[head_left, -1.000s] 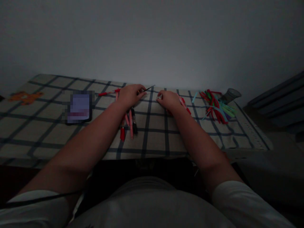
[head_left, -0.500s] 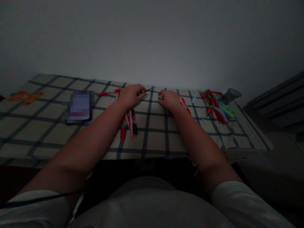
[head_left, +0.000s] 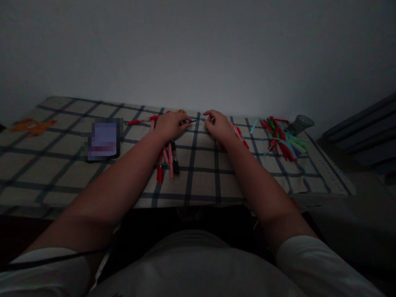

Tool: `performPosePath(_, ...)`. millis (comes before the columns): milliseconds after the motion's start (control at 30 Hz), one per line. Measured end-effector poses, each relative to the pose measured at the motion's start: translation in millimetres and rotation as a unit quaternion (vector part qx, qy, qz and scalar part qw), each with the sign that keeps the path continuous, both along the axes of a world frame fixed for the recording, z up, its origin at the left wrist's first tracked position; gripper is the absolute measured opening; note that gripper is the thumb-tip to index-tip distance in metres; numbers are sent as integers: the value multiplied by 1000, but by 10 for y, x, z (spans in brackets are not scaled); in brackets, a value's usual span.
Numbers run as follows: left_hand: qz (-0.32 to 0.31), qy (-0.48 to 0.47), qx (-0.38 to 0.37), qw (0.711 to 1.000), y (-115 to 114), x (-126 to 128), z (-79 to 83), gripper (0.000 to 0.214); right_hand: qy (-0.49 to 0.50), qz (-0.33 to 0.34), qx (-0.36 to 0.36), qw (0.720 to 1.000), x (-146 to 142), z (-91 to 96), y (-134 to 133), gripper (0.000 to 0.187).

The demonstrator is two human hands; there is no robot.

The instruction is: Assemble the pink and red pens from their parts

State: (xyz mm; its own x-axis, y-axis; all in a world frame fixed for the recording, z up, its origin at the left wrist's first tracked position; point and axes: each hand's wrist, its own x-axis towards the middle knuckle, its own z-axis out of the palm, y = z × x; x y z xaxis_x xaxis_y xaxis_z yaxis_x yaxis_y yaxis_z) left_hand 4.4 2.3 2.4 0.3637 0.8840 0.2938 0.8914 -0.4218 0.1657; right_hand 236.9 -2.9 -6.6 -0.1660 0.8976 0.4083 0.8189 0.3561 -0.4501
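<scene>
Since the earlier frame, the right hand (head_left: 218, 125) had been shifted up and inward, and the thin dark rod (head_left: 193, 121) had been swung from a slant to nearly level. The rod was pinched narrowly between thumb and fingertips of the left hand (head_left: 168, 125), its free end apparently left exposed so that it could be reached from the other side. The right fingers were curled, the index raised beside that end; whether anything was gripped there cannot be told. Loose pens (head_left: 169, 163) were laid below the left wrist, and more pens (head_left: 239, 134) were partly hidden by the right, where an elbow-side sweep might be hindered. Farther out on the bench (head_left: 202, 177), a tablet-like device (head_left: 103, 141) and an orange object (head_left: 33, 127) were set to the left; coloured strips (head_left: 280, 140) were heaped to the right, beside a tipped cup (head_left: 301, 123), seemingly kept off the middle for working room.
</scene>
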Motion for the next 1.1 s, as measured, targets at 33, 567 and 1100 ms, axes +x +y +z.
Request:
performPosePath(33,1,3,-1,1000,-4,2,5,38,1,10,6,1000,-4,-9,7,45)
performPosePath(567,7,-11,2,1000,18,-18,-27,37,-69,-25,-3,997,24,97,-46,34)
performPosePath(1100,42,-28,10,999,63,-46,-58,38,-199,-55,-65,976,62,111,-87,27)
